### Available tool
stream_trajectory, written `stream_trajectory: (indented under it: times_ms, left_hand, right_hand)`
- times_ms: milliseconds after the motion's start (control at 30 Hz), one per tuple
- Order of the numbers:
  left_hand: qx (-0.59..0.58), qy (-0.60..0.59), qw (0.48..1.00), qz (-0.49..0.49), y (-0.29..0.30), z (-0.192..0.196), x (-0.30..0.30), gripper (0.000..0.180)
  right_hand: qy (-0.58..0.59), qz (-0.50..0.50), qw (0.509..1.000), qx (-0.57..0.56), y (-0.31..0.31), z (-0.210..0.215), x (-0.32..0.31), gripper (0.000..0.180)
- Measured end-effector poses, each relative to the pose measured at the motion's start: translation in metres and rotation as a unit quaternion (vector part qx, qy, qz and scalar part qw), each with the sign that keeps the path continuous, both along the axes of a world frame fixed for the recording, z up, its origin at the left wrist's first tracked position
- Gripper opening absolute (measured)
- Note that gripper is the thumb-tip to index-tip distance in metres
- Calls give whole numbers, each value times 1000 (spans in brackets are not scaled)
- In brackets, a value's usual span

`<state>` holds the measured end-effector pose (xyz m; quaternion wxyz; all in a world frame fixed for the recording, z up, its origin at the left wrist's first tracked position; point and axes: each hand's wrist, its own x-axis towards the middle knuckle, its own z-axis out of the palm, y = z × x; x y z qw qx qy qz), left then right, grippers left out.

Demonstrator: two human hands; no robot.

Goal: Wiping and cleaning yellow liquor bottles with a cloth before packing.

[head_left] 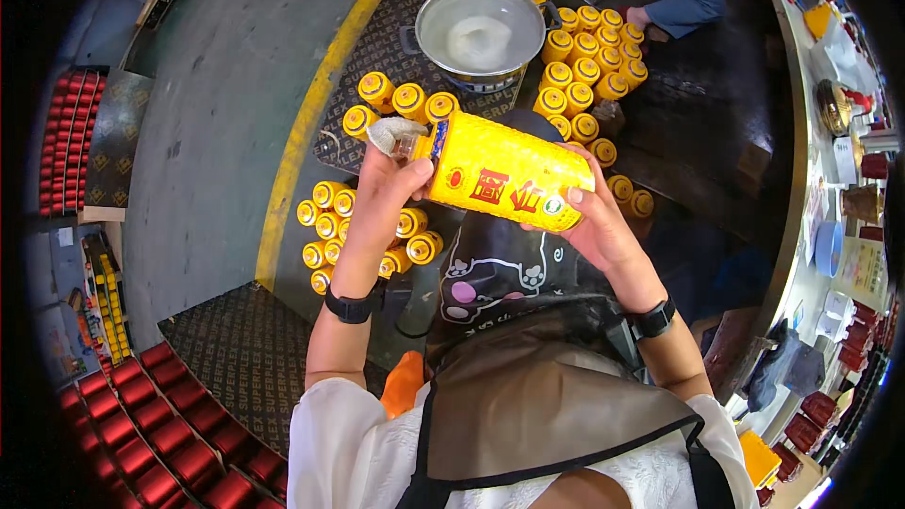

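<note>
Now we see the yellow bottle lying sideways in the air above our lap, over a dark apron. Our right hand wraps around its base end from below, fingers closed on it. Our left hand pinches a small pale cloth against the bottle's cap end. Below sit clusters of yellow bottles around a metal basin, with red boxes at lower left.

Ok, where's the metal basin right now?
In the head view, the metal basin sits top centre on the floor, ringed by yellow bottles, just beyond the held yellow bottle.
</note>
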<state>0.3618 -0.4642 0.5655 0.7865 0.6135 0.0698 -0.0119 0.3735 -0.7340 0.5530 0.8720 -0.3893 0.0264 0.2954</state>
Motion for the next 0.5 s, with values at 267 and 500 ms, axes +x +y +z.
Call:
stream_trajectory:
  times_ms: [267, 500]
  left_hand:
    - [8, -37, 997, -73, -3, 4, 2, 68]
    - [0, -26, 998, -58, -3, -4, 3, 66]
  right_hand:
    - [15, 5, 999, -31, -2, -8, 0, 69]
    - [9, -12, 999, -33, 0, -8, -2, 69]
